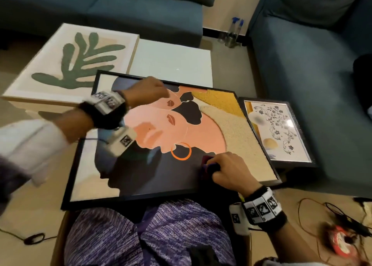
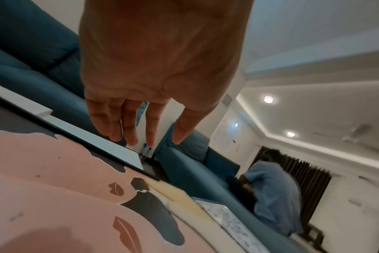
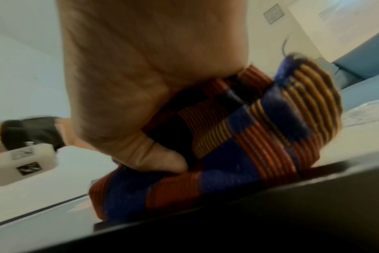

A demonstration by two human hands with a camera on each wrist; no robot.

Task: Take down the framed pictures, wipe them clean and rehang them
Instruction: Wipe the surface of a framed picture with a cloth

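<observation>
The big black-framed picture [image 1: 161, 137] lies flat across the person's lap and the bench [image 1: 173, 60]. The right hand [image 1: 231, 169] grips a bunched striped cloth [image 3: 238, 145] against the glass; the left hand [image 2: 158, 68] hovers near the far edge, fingers [image 2: 106, 123] loose and empty. Best to steady that edge — then wipe in long overlapping strokes.
</observation>
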